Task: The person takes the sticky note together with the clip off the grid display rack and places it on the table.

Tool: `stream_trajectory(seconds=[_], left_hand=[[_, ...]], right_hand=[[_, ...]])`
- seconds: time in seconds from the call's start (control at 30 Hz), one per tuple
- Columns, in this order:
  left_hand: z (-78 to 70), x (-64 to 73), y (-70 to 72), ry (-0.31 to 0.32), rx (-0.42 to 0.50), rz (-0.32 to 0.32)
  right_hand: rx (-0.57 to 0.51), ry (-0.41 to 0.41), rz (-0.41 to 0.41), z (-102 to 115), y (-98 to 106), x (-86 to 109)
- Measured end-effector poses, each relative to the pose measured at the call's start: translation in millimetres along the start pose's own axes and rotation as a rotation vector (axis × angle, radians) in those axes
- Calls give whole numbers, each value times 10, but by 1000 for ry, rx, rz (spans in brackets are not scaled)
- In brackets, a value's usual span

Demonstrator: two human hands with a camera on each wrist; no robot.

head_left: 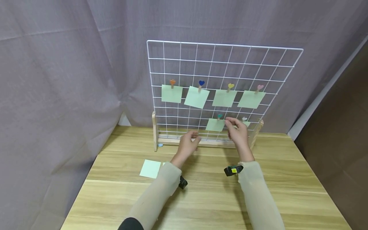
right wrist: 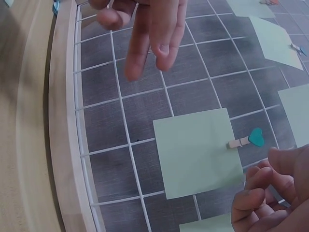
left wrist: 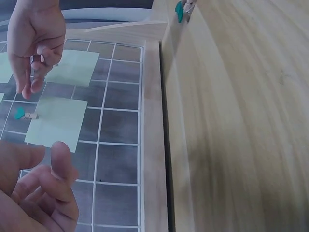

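Note:
A pale green note (head_left: 215,125) hangs on a white wire grid (head_left: 224,44), fastened at its upper edge by a wooden peg with a teal heart (head_left: 219,116). My right hand (head_left: 238,131) is beside that note's right edge, its thumb and fingers loosely bent near the teal heart peg (right wrist: 246,140). Left of the note and slightly lower, my left hand (head_left: 188,145) hovers in front of the grid, thumb apart from the fingers. Neither hand shows anything in its grasp. Behind the right hand, another note (head_left: 246,123) with a white heart peg (head_left: 244,118) is partly hidden.
Above hangs a row of several pegged notes, among them one with a blue heart (head_left: 202,82). Wooden feet (head_left: 155,132) carry the grid on the table (head_left: 115,198). A loose note (head_left: 150,168) lies left, another partly under the left sleeve. Behind is a grey curtain (head_left: 72,80).

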State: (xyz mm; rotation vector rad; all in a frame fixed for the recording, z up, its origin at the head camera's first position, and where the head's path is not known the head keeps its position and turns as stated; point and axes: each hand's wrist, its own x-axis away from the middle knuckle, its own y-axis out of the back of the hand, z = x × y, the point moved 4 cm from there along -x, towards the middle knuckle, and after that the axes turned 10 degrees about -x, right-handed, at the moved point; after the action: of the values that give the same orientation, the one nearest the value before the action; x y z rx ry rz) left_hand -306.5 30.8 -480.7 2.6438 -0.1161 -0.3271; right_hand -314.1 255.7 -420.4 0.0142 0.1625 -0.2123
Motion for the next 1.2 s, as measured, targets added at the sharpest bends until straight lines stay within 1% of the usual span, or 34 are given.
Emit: stream_trajectory(seconds=[0.1, 0.2, 0.23, 0.3, 0.4, 0.5, 0.7, 0.87, 1.03, 1.2], left_hand=[[-33, -36, -18, -20, 5, -4], [-67, -68, -38, -20, 27, 3], [-78, -81, -49, -18, 36, 6], [-98, -104, -72, 2, 57, 25], [-127, -140, -106, 24, 88, 58], [-150, -174, -123, 35, 101, 75], [-154, -231, -152, 69, 114, 87], [-183, -269, -184, 105, 149, 109], [-187, -327, -241, 137, 133, 116], [-181, -372, -299, 154, 124, 103]], right_hand=[[-12, 21, -12, 41, -29, -19], [-15, 49, -13, 67, -51, -34], [-16, 71, -14, 45, -45, -53], [-15, 92, -14, 59, -54, -58], [28, 112, -14, 77, -74, -73], [78, 121, -14, 87, -114, -98], [106, 132, -8, 91, -209, -143], [150, 149, -16, 93, -246, -175], [182, 155, -9, 73, -265, -204], [199, 161, -10, 69, -267, -208]])
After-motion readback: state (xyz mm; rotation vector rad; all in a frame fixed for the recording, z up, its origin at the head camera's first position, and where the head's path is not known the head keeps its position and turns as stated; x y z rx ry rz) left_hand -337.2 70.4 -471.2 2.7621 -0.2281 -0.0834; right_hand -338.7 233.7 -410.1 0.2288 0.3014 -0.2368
